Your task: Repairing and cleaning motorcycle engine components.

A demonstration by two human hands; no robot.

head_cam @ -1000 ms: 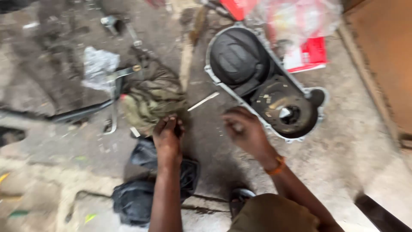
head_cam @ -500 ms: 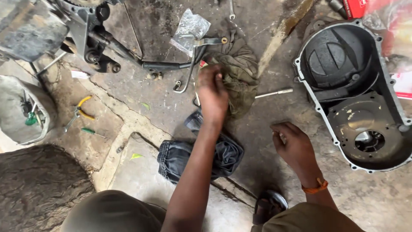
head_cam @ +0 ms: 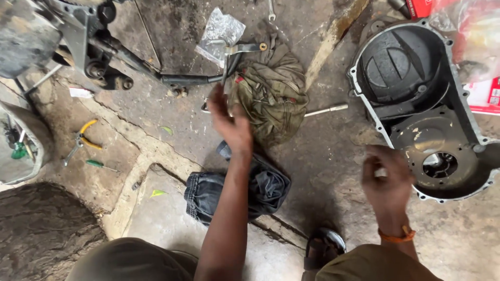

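My left hand [head_cam: 229, 122] reaches up the middle of the frame, its fingers [head_cam: 216, 101] loosely spread and holding nothing, hovering at the left edge of the olive-green rag [head_cam: 271, 93] that lies crumpled on the concrete floor [head_cam: 333, 166]. The fingertips sit close to a metal lever [head_cam: 229, 60] that comes off a dark bar [head_cam: 182, 79] running toward the upper left. My right hand [head_cam: 388, 179] is at the lower right, blurred, with an orange band [head_cam: 397, 237] at the wrist; its fingers curl inward, but I cannot tell whether they pinch anything. It hangs just beside the lower rim of the big grey engine cover [head_cam: 416, 99], which lies open side up at the right of the frame. A thin metal rod [head_cam: 325, 110] lies between the rag and the cover. Below my left forearm sits a bundle of dark denim cloth [head_cam: 265, 190]. At far left, yellow-handled pliers [head_cam: 86, 138] and a green-handled screwdriver [head_cam: 101, 165] rest on the floor.
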